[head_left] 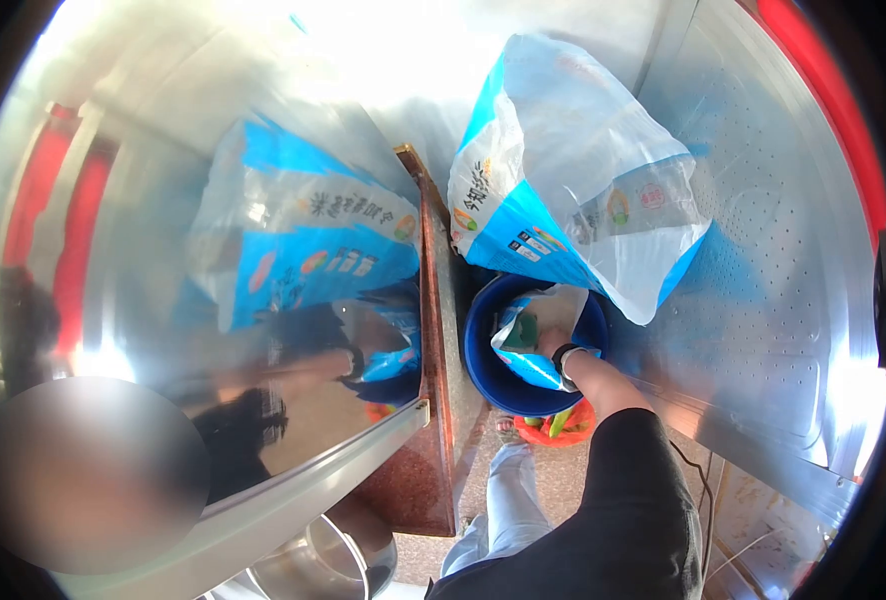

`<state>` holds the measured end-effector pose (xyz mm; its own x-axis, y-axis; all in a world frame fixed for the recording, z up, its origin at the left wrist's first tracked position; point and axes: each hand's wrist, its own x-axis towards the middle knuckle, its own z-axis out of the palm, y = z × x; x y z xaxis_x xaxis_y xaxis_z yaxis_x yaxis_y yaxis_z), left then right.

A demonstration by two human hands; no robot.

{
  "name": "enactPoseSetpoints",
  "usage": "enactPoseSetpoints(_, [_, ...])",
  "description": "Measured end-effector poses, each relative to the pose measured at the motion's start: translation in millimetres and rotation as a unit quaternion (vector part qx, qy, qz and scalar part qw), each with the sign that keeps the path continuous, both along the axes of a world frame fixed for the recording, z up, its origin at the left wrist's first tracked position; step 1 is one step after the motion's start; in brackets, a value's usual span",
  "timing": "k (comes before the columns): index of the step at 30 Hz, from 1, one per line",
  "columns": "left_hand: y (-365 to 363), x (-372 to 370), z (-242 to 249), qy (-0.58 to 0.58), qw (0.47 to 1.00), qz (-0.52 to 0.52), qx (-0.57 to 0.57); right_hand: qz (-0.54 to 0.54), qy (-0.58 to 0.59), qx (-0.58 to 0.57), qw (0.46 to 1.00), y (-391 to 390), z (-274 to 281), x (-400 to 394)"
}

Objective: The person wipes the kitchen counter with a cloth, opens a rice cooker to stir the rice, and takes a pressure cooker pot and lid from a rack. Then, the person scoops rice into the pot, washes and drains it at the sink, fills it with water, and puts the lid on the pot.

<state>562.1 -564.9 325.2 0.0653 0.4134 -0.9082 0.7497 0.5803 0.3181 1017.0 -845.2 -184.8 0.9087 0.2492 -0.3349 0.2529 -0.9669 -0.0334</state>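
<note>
My right hand (553, 342), with a black band on the wrist, reaches down into a blue bucket (478, 370). Inside that bucket is a blue-and-white printed plastic bag (531, 371) with its mouth open. Within the bag my fingers are closed at a green cup-like scoop (524, 329); the fingertips and what lies under them are hard to make out. Behind the bucket stands a large, crumpled clear-and-blue plastic bag (603, 150) with printed lettering. My left hand is out of sight.
A red bag (535, 432) of green and yellow produce sits on the floor below the bucket. A brown stone-like slab edge (439, 400) rises on the left, a perforated metal panel (763, 230) on the right. A metal pot (313, 565) is at lower left.
</note>
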Motion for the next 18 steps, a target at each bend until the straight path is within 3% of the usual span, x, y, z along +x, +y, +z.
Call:
enactPoseSetpoints(2, [0, 1, 1, -0.002, 1.0, 0.001, -0.001, 0.037, 0.142, 0.081, 0.986, -2, 6, -1])
enactPoseSetpoints(4, [-1, 1, 2, -0.006, 1.0, -0.001, -0.002, 0.059, 0.304, 0.173, 0.935, -10, 25, 9])
enactPoseSetpoints(7, [-1, 2, 4, -0.012, 1.0, -0.008, -0.002, -0.008, 0.424, 0.251, 0.87, -18, 59, 20])
enactPoseSetpoints(11, [-1, -2, 7, -0.029, 0.999, -0.019, -0.002, -0.125, 0.432, 0.301, 0.841, -23, 102, 26])
enactPoseSetpoints(13, [-1, -5, 8, -0.039, 0.999, -0.023, -0.003, -0.251, 0.421, 0.369, 0.789, -28, 106, 27])
enactPoseSetpoints(14, [-1, -7, 9, -0.044, 0.999, -0.024, -0.003, -0.249, 0.416, 0.37, 0.792, -29, 108, 26])
enactPoseSetpoints(16, [-2, -13, 9, -0.055, 0.998, -0.026, -0.003, -0.389, 0.344, 0.461, 0.719, -33, 97, 21])
enactPoseSetpoints(18, [-2, -19, 10, -0.066, 0.997, -0.028, -0.002, -0.393, 0.331, 0.492, 0.702, -35, 102, 19])
